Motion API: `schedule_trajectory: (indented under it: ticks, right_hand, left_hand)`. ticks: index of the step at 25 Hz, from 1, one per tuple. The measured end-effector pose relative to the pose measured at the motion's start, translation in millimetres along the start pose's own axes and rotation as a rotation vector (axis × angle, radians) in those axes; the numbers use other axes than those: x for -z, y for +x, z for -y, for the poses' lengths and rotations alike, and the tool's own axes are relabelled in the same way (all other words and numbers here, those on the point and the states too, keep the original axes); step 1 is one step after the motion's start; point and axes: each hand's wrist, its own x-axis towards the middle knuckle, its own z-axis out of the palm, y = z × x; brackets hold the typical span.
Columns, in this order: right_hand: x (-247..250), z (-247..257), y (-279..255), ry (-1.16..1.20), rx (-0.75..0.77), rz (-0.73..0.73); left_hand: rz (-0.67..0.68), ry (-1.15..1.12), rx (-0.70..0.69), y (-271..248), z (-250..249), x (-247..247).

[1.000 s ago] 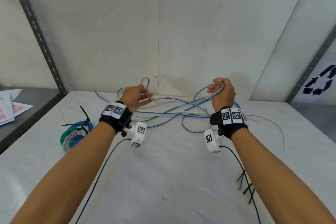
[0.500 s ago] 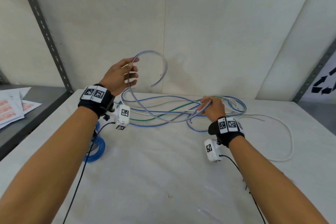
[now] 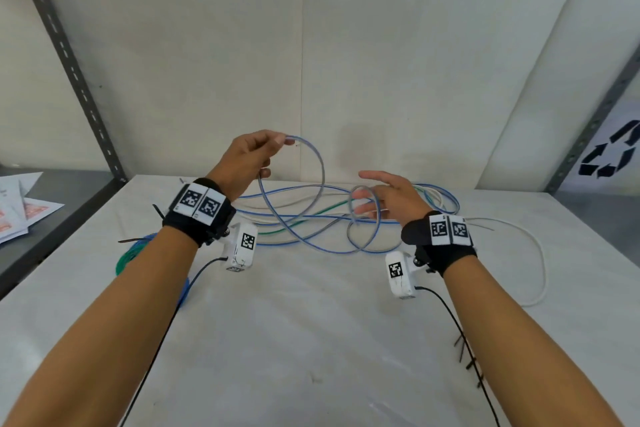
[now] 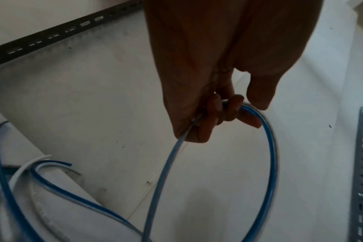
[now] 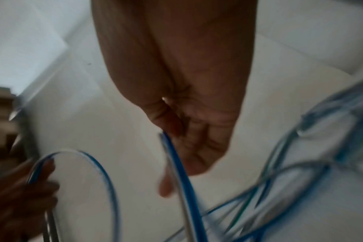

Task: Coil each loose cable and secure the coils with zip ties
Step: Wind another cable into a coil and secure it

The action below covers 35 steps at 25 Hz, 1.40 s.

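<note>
Item: blue-and-grey cable (image 3: 313,163), one loop raised above the surface (image 3: 311,322).
Your left hand (image 3: 247,158) pinches the loop's top; your right hand (image 3: 391,198), fingers straight and spread, touches a lower loop.

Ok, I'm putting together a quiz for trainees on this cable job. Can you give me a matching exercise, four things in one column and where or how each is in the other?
Things:
1. left hand
2. right hand
3. white cable
4. green and blue coil

Place or state:
a. lies in a wide curve on the right of the table
b. pinches a raised loop of the blue-and-grey cable
c. lies at the table's left edge
d. fingers stretched out by a small loop

Pairs: 1-b, 2-d, 3-a, 4-c
</note>
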Motion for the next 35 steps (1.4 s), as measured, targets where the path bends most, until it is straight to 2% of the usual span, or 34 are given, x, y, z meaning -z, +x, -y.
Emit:
schedule_trajectory:
  ticks: [2,3,4,5,7,9,12,15,18,23,25,26,30,32,35]
  right_hand:
    - [5.6,-0.8,5.7,-0.640,0.010,-0.043]
    - [3.7,-1.1,6.3,-0.847,0.071,-0.077]
    - [0.3,-0.3,6.1,-0.814,0.142,-0.065]
    - [-3.1,0.8,4.8,-0.625,0.189,0.009]
    - [-16.3,-1.0,-2.0,-0.306,0.145,0.229]
    - [-23.8,-9.4,1.8,-0.279,0.106,0.290]
    - [-29.5,-24.1,8.5,-0.294,0.101,0.237]
    - [-33.3,-33.5,12.4,-0.092,0.114,0.224]
    - [-42.4,-33.0,19.1,0.066,0.060,0.193]
    - [-57.4,-45.5,38.4,0.031,-0.025,-0.191]
    - [-53.4,-52.7,45.0,0.040,-0.020,-0.275]
    - [-50.7,-54.7,46.5,0.070,-0.011,-0.253]
    - [-52.2,-57.3,47.3,0.143,0.043,-0.010]
    - [-53.2,-54.4,43.3,0.164,0.105,0.001]
    - [-39.8,-42.9,35.9,0.323,0.123,0.027]
  left_hand:
    - [-0.003,0.014,-0.019,-0.8,4.8,-9.0]
    - [-0.005,0.004,-0.024,0.3,7.0,-12.0]
    - [-0.010,-0.010,-0.027,1.2,8.4,-14.7]
    - [-0.021,-0.028,-0.028,2.8,10.2,-17.8]
    - [-0.050,-0.090,-0.022,3.0,14.4,-24.1]
    - [-0.089,-0.231,0.013,4.3,20.7,-32.2]
    - [-0.176,-0.501,0.080,6.6,29.2,-36.6]
    - [-0.268,-0.661,0.129,13.5,43.3,-41.4]
    - [-0.335,-0.752,0.146,18.5,58.0,-53.7]
    - [-0.314,-0.890,0.141,22.6,66.8,-68.1]
    - [-0.271,-0.900,0.106,22.9,63.3,-68.2]
    - [-0.244,-0.883,0.091,22.1,60.8,-68.3]
    - [-0.183,-0.814,0.088,20.3,53.5,-74.3]
    - [-0.183,-0.795,0.101,21.0,53.8,-75.2]
    - [-0.197,-0.729,0.147,24.2,56.0,-72.8]
